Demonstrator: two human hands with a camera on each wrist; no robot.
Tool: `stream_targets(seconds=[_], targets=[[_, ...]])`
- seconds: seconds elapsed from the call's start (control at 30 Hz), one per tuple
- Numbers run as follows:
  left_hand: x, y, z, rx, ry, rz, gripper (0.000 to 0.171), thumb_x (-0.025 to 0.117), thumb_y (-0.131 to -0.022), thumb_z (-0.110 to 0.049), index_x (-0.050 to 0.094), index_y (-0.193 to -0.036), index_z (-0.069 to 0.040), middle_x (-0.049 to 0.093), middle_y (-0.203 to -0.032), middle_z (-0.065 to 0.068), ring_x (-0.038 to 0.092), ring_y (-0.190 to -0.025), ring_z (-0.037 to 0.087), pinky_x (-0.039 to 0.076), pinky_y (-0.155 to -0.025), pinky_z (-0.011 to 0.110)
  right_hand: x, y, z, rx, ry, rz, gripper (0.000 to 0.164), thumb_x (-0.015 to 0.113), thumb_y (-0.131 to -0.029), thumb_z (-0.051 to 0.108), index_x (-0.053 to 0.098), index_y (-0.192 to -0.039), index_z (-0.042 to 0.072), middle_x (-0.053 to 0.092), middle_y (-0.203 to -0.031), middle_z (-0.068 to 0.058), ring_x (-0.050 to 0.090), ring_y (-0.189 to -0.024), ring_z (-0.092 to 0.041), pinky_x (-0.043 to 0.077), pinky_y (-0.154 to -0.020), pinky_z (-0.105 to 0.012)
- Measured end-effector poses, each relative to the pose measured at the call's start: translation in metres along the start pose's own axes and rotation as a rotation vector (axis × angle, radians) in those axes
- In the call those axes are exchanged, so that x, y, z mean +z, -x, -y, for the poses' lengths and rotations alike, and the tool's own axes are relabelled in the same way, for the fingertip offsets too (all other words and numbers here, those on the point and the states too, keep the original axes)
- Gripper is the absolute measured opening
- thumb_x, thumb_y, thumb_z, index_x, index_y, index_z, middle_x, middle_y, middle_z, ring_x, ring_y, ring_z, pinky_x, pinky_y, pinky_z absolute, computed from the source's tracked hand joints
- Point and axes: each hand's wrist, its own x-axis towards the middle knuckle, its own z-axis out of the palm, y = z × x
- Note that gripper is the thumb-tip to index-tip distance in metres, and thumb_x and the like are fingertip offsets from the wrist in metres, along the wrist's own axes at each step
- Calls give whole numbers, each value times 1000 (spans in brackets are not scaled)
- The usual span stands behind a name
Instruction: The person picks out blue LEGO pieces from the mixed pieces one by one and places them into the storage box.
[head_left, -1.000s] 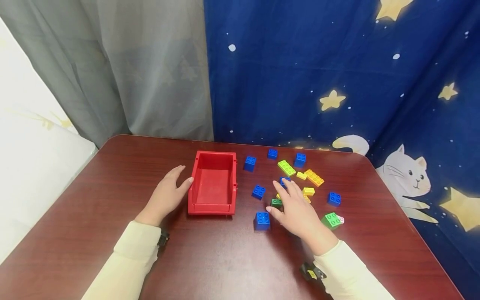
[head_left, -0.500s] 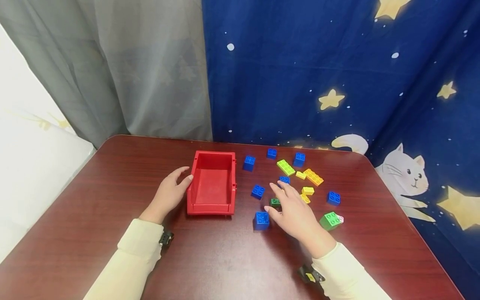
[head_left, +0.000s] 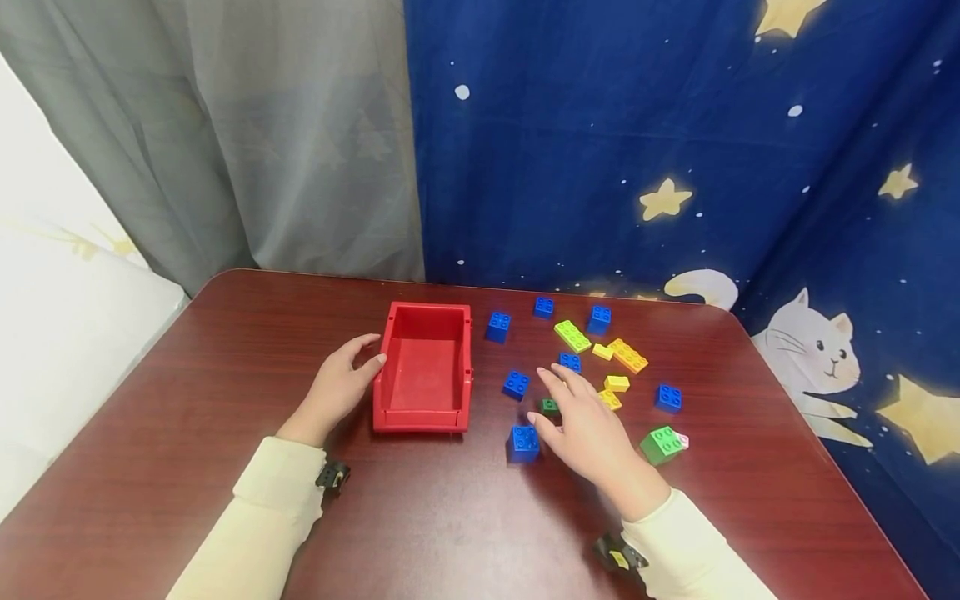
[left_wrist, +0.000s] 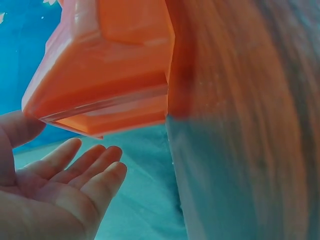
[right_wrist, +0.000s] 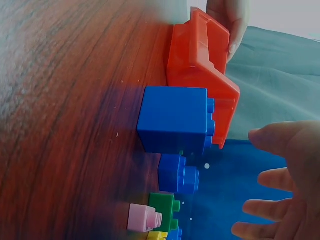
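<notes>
The red open-topped bin (head_left: 423,375) stands left of centre on the dark wooden table. Beside its left wall is my left hand (head_left: 337,392), fingers spread, thumb right at the rim; the left wrist view shows the same thumb at the bin's corner and the other fingers off it. My right hand (head_left: 588,429) hovers palm down over the toy bricks, fingers apart and holding nothing. Its thumb tip is close to a tall blue brick (head_left: 523,444). A dark green brick (head_left: 550,407) shows partly from under the hand. In the right wrist view, a pink brick (right_wrist: 141,218) lies low beside a green one.
Around the right hand lie several blue bricks (head_left: 516,384), yellow bricks (head_left: 617,383), a lime plate brick (head_left: 573,336) and an orange one (head_left: 627,355). A light green brick (head_left: 663,446) sits to the right. Curtains (head_left: 322,142) hang behind the table.
My right hand has drawn slightly left and back, baring more of the blue brick beyond its fingers. The left hand has shifted slightly right along the bin. The bricks have stayed put.
</notes>
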Motion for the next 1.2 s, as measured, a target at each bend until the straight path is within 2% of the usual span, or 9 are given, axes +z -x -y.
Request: stream_targets(seconds=[0.13,0.3,0.47,0.83,1.2], targets=[[1,-1,0,-28,24,20,58,52,-98,-26,33,-148,-3,40,-145,23,43,-129,42,45,-100,52,1,-1,1,1,-6,-3,68,71,-87,34,44,-145,11,42,-147,-15,40,-135,-35,42,-101,-56],[1,-1,3,-78,63,78,58,48,-100,-30,32,-149,-4,37,-147,23,38,-132,42,41,-104,54,2,-2,1,-2,-6,-5,68,71,-87,34,44,-145,11,43,-147,-15,41,-134,-35,44,-100,-55],[1,-2,3,-84,109,106,57,45,-101,-31,33,-148,-1,38,-147,24,38,-133,42,38,-106,54,3,-2,2,-14,-7,-13,68,71,-87,34,45,-144,10,44,-146,-14,43,-133,-34,45,-99,-54],[3,-1,3,-98,149,115,55,46,-101,-27,32,-148,-2,39,-145,24,41,-130,42,42,-103,54,5,0,3,-31,-4,3,62,72,-86,33,52,-139,9,50,-141,-14,48,-129,-33,46,-98,-54],[3,-3,-1,-102,143,122,53,45,-101,-26,34,-148,-2,42,-142,23,43,-127,42,44,-101,53,8,-1,6,-45,55,97,54,76,-82,33,62,-127,8,62,-126,-8,57,-118,-27,50,-97,-46]])
